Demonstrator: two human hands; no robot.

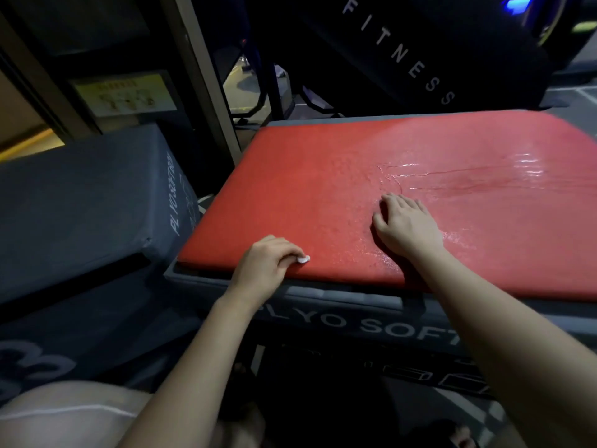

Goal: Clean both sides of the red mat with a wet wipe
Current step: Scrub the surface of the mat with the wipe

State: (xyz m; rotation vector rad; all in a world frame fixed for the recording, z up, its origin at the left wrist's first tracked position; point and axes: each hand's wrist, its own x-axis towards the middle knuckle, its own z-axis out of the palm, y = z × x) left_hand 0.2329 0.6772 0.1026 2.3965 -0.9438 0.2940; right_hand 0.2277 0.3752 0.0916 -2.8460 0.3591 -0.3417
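Your left hand (265, 263) sits at the mat's near edge, fingers curled in, pinching a small white wad of wet wipe (303, 259) against the surface. Your right hand (407, 224) lies palm-down further in, fingers loosely bent with the tips on the mat, holding nothing.

The red mat (323, 176) lies flat under both hands. Its near edge runs just below your left knuckles, and most of it stretches ahead and to the right of your right hand. It looks like a padded, flexible sheet, so it is probably light for its size but floppy. Expect it to sag or fold if you lift it by one corner.

A glossy wet patch (484, 176) spreads ahead and to the right of your right hand, and that area will likely be slick. The part ahead of your left hand looks matte and dry, so it should grip better.

To turn the mat, take the near edge with both hands spread apart, on the dry side where you can.

The mat rests on a grey soft plyo box (371, 328), whose lettered front faces you below your wrists. A second plyo box (80, 202) stands left of your left hand, set apart from the mat. Dark padded fitness equipment (403, 53) rises beyond the far edge.
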